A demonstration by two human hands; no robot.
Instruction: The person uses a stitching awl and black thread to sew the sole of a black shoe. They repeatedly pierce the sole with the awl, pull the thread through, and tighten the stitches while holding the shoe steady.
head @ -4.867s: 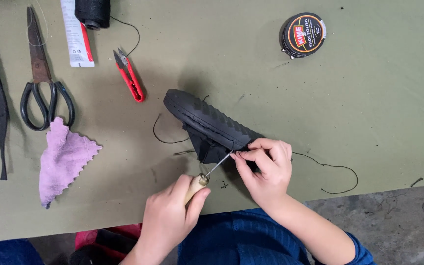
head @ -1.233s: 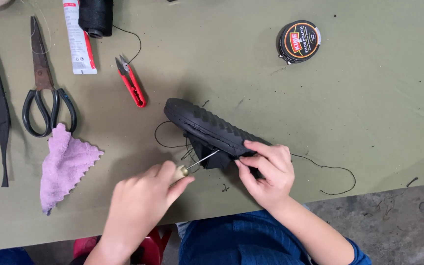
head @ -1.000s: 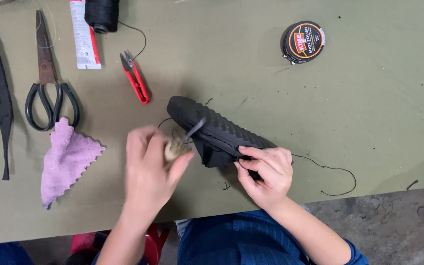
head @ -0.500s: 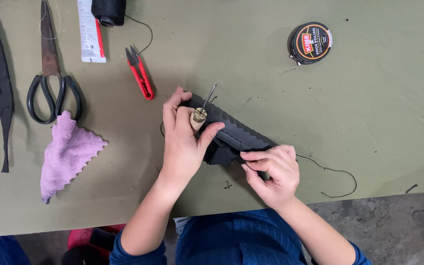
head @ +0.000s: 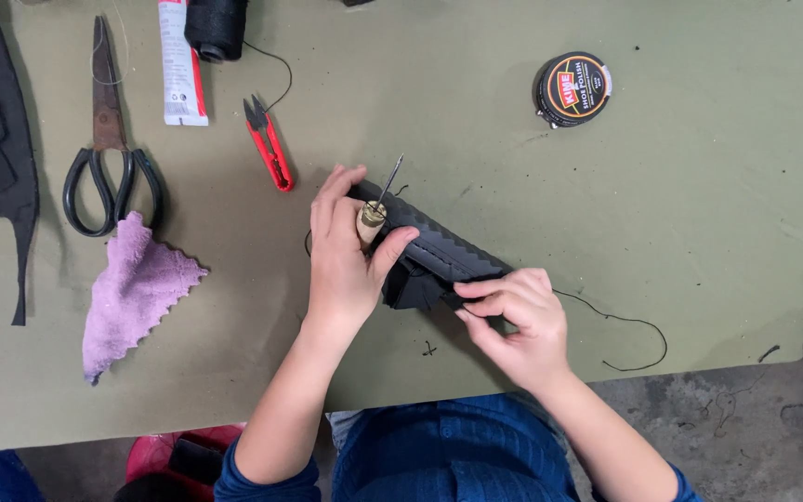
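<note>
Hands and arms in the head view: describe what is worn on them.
Both the left hand and right hand are bare: no gloves, rings or watch visible. Forearms are uncovered. Dark blue sleeves are pushed up near the elbows, matching the blue clothing below.

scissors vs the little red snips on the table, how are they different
The scissors are much larger, with dark loop handles and long rusty-looking blades; the red thread snips are small, with straight red arms and no loops. The scissors lie closed, blades pointing away from the person, one handle against the purple cloth; the snips lie slightly open, touching nothing. Both rest flat on the green table, left of the left hand, and neither is held.
</note>
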